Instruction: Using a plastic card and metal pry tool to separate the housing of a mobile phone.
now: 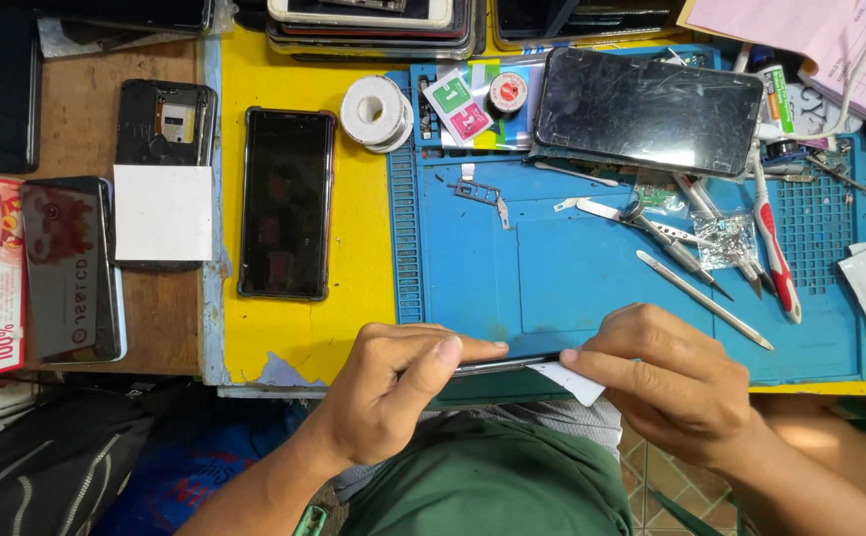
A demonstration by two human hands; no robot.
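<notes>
Below, both hands (527, 382) pinch dark phone (502, 365) edge-on; blue mat (552, 268) on yellow bench (294, 337).

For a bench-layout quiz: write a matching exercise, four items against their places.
Items:
1. tape roll
2. dark phone
3. thin phone
4. red-handled tool

Places:
A. lying on the yellow surface
B. held edge-on between left hand and right hand
C. right part of the blue mat
D. at the mat's upper left edge

Pairs: 1-D, 2-A, 3-B, 4-C
</notes>
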